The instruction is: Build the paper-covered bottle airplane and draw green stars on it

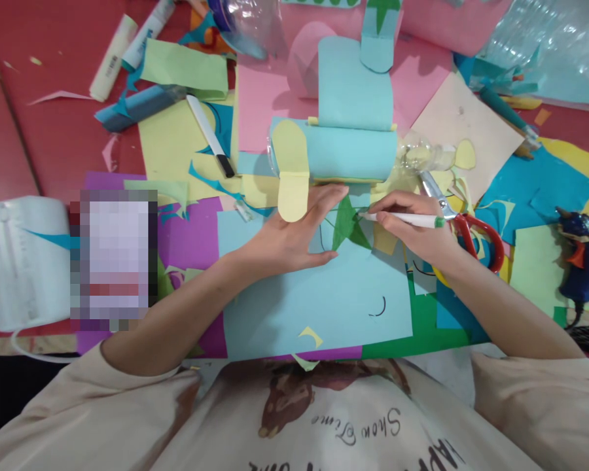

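A white marker [415, 220] with a green end is pinched in my right hand [422, 226]. Its tip touches the right side of a green paper star shape [347, 227]. The star lies on a light blue sheet [319, 297] bearing a few dark drawn lines. My left hand [294, 239] rests on that sheet with thumb and forefinger spread around the star's left side. Just beyond the hands lies a plastic bottle wrapped in light blue paper [351, 152]. A pale yellow rounded strip [293, 196] hangs off it over the back of my left hand.
Red-handled scissors [476, 239] lie beside my right wrist. A blue glue gun [584, 258] is at the far right. A black-tipped white marker [211, 137], a glue stick [112, 59] and paper scraps lie around. A blurred-out device [118, 248] and white box [27, 261] sit at left.
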The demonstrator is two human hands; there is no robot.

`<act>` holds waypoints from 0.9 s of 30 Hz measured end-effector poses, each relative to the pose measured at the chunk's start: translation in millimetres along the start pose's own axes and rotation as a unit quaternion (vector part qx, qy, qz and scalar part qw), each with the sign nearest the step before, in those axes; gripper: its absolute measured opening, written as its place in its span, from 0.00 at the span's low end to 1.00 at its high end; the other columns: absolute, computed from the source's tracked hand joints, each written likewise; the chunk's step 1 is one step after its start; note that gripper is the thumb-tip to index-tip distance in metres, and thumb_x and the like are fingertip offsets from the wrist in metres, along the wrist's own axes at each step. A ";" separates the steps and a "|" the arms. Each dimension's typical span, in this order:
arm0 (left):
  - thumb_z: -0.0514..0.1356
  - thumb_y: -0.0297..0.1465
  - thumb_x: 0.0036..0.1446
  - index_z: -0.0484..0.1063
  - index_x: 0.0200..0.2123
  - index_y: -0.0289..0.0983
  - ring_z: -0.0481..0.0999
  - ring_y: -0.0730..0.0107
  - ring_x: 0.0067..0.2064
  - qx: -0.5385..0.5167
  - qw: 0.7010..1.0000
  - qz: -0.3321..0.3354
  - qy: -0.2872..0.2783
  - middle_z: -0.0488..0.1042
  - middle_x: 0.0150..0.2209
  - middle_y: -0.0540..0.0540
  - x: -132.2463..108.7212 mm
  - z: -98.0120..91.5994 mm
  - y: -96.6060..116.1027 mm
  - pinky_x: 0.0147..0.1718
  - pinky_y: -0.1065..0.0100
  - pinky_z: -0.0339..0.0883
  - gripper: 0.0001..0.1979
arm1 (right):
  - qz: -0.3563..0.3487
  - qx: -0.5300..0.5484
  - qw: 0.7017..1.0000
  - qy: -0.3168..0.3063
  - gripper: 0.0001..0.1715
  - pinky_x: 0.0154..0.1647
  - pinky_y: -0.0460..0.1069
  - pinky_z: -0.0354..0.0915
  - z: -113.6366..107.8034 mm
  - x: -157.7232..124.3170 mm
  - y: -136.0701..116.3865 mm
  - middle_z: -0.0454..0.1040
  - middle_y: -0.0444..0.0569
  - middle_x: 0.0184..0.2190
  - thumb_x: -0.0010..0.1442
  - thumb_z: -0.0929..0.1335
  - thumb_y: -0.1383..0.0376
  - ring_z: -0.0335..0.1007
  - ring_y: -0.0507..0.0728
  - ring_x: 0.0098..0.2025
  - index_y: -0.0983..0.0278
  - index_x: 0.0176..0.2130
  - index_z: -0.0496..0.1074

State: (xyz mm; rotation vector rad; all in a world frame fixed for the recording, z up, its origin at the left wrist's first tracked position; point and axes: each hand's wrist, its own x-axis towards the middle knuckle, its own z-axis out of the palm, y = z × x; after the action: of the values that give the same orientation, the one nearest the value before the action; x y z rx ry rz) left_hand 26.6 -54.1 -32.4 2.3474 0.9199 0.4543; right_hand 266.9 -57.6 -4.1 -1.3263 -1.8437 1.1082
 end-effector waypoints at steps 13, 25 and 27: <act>0.61 0.41 0.55 0.38 0.67 0.44 0.52 0.48 0.67 -0.013 1.000 -0.002 -0.002 0.52 0.66 0.39 0.2 -0.1 0.2 0.63 0.48 0.55 0.45 | 0.024 0.039 0.999 0.015 0.05 0.22 0.45 0.58 0.2 1.0 -2.6 0.72 0.42 0.24 0.56 0.66 0.69 0.63 0.47 0.23 0.64 0.31 0.73; 0.62 0.40 0.53 0.38 0.67 0.45 0.52 0.48 0.67 -0.014 1.000 -0.005 -0.003 0.52 0.67 0.40 0.2 -0.2 0.7 0.63 0.46 0.54 0.46 | 0.014 0.008 1.000 0.002 0.05 0.24 0.45 0.61 -0.3 0.0 -1.6 0.75 0.45 0.27 0.57 0.67 0.67 0.66 0.50 0.26 0.63 0.33 0.74; 0.62 0.40 0.53 0.38 0.67 0.45 0.52 0.49 0.67 -0.012 1.000 -0.005 -0.004 0.52 0.67 0.40 0.0 -0.4 0.5 0.63 0.47 0.54 0.46 | 0.016 0.009 1.000 0.002 0.05 0.24 0.45 0.60 -0.3 0.3 -2.5 0.75 0.44 0.26 0.57 0.67 0.68 0.66 0.49 0.25 0.64 0.32 0.74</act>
State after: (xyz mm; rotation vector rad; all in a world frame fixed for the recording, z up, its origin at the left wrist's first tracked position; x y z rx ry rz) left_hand 26.6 -54.2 -31.8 2.3217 0.9170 0.4500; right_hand 266.0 -57.7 -1.7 -1.3510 -1.8111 1.1353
